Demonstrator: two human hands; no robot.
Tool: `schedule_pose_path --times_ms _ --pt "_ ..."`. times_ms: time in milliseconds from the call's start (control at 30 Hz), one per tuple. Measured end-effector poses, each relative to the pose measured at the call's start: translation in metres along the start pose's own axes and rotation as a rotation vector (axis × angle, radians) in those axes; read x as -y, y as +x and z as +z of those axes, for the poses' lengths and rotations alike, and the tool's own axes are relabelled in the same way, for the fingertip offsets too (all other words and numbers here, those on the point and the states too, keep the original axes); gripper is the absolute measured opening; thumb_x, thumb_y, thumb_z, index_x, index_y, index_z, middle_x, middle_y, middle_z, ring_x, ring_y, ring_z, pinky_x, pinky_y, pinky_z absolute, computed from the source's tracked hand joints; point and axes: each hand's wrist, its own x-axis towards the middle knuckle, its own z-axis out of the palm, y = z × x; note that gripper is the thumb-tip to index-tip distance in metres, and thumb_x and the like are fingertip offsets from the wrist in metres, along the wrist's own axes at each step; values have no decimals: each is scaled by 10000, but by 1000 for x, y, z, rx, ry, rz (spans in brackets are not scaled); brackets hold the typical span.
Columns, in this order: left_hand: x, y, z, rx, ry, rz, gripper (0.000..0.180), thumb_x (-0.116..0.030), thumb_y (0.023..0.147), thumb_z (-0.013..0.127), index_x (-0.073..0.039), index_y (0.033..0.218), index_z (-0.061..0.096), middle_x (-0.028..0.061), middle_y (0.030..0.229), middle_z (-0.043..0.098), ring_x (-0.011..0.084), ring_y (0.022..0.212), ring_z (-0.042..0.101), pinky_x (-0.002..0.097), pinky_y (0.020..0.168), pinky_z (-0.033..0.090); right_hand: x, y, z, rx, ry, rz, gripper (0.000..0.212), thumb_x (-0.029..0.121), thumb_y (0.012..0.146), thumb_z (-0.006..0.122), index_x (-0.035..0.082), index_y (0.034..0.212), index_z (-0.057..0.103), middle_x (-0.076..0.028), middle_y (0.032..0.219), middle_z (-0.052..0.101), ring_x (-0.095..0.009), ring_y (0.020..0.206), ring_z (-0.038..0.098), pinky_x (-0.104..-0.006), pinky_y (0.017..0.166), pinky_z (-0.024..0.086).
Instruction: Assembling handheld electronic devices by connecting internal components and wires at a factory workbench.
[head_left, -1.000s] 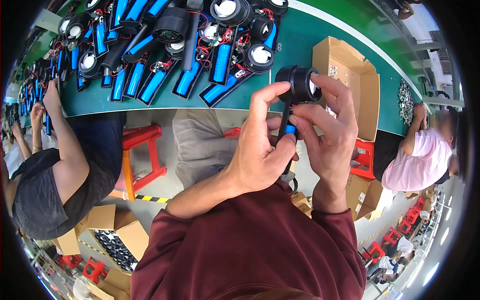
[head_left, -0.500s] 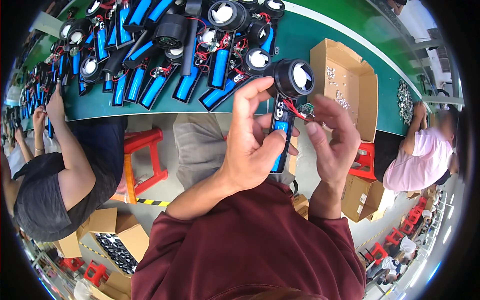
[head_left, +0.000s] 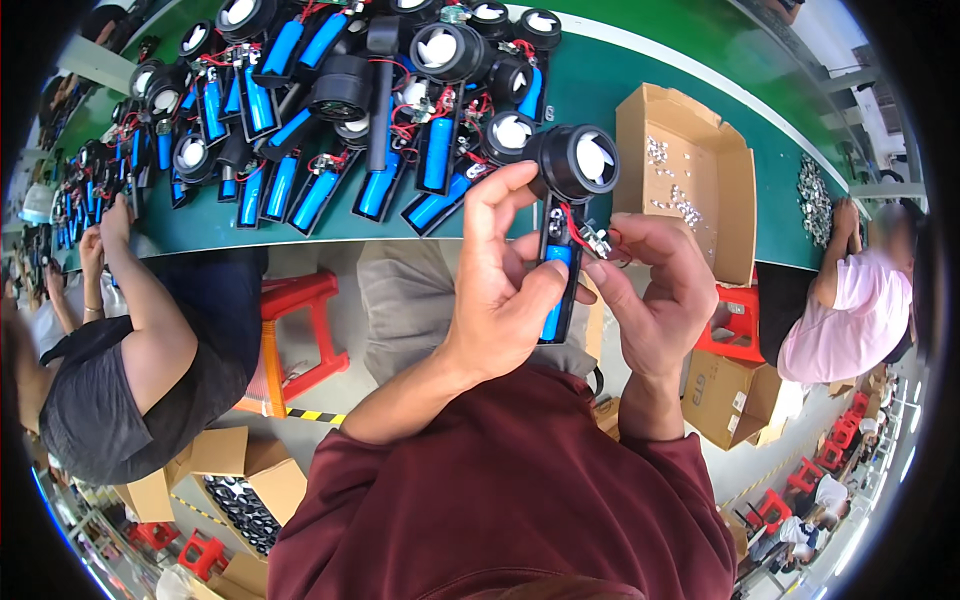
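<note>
In the middle of the frame, the left hand [head_left: 500, 305] grips a black device [head_left: 566, 185], its round head toward the top and its thumb on a blue battery [head_left: 556, 306]. Just right of it, the right hand [head_left: 665, 285] pinches a small circuit board [head_left: 597, 240] beside red wires [head_left: 574, 226]. Similar units [head_left: 437, 155] crowd the green table [head_left: 592, 88] at upper left. At upper right, a cardboard box [head_left: 737, 205] holds small silvery pieces [head_left: 683, 206]; a person in pink [head_left: 835, 325] sits at far right.
</note>
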Motion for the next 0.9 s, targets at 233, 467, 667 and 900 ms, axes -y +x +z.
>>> schedule_pose_path --times_ms 233,467,667,900 --pt "-4 1 -6 -88 1 50 760 150 810 500 -72 1492 248 195 1367 446 271 1064 664 366 860 596 -1 -1 10 53 22 -122 405 29 706 846 -60 1063 677 -150 991 692 -227 838 686 -326 739 542" --pt "-10 12 -4 -91 -24 175 840 147 878 520 -116 1549 89 212 1503 314 265 1141 623 385 926 569 10 -12 18 31 142 140 841 245 727 877 -63 1392 465 -173 1312 554 -258 1162 611 -305 780 558" --pt "-13 25 2 -60 -80 272 1025 154 869 574 -197 1596 -59 218 1551 244 287 1245 561 348 947 530 21 0 20 66 -144 4 973 390 739 876 -23 1473 388 -207 1427 497 -282 1250 567 -289 747 555" --pt "-18 38 16 13 -133 349 1068 161 887 561 -232 1591 -140 180 1600 151 300 1327 500 353 992 511 35 30 23 188 -110 87 931 94 790 727 -23 1555 209 -141 859 716 -274 780 720 -345 697 543"
